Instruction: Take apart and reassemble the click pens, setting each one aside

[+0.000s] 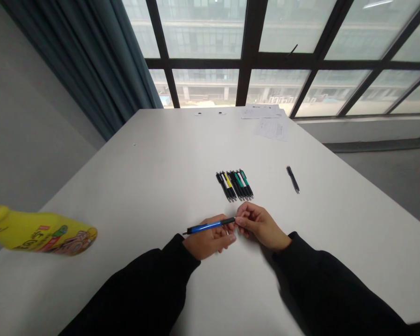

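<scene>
A blue pen with a black grip is held aslant above the table. My right hand pinches its tip end between thumb and fingers. My left hand is right behind the pen, whose barrel crosses over it. The left thumb stands apart from the half-curled fingers, and whether they touch the pen is unclear. Just beyond my hands, several pens with black, white, yellow and green parts lie side by side in a row. A single black pen lies apart to the right.
A yellow bottle is at the left of the white table. Paper sheets lie at the far edge, near two small round fittings. Beyond are a dark-framed window and a blue-grey curtain.
</scene>
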